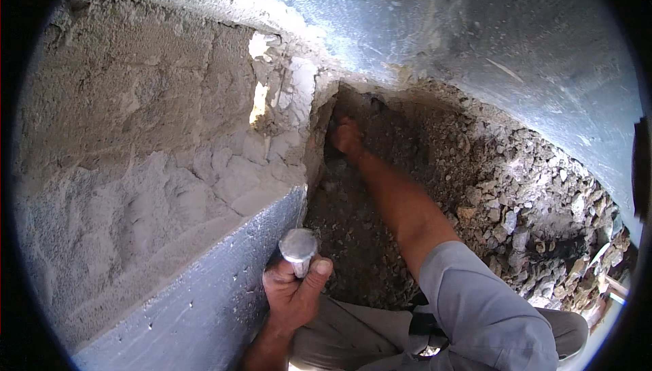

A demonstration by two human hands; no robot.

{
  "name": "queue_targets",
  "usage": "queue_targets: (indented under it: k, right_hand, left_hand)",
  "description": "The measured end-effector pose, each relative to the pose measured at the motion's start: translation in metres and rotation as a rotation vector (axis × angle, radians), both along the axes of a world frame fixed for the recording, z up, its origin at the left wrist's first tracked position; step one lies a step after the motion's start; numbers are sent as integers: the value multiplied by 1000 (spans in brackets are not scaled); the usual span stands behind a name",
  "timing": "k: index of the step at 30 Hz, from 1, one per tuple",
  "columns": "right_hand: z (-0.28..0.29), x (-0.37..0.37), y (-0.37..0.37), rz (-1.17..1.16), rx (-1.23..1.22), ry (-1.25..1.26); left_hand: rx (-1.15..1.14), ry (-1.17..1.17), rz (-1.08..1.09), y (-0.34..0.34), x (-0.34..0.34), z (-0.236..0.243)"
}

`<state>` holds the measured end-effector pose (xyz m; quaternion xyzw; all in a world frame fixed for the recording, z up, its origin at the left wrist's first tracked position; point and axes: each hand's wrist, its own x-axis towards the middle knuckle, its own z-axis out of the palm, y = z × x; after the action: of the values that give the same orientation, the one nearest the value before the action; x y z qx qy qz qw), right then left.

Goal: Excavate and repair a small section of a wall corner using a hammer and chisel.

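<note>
My left hand [293, 289] is wrapped round a metal chisel [297, 245], its round, flattened head upward beside the grey ledge at the lower middle. My right arm stretches into a dug hollow at the back of the dirt. My right hand [348, 136] is down in its shadow, fingers curled, near the rough broken edge of the wall; whatever it may hold is hidden. The dark, loose earth [353, 235] lies under my arm, and the lower end of the chisel is out of sight behind my hand.
A rough plastered wall [136, 99] with a smooth grey ledge face [176, 303] runs along the left. A large smooth grey surface [502, 31] overhangs the top and right. Broken stones and rubble [530, 215] cover the ground at right. My bent legs [346, 333] are at the lower edge.
</note>
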<state>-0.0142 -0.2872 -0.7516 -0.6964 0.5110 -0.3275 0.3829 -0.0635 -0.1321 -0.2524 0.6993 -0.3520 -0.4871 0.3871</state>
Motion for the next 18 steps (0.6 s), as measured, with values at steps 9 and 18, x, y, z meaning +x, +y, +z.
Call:
queue_targets:
  k: [9,18]
  right_hand:
    - [-14,-64,-35,17,-663,52]
    - [24,-73,-27,21,-638,1]
  left_hand:
    - [59,-22,-69,-10,-10,-4]
    - [84,-125,-82,-13,-10,3]
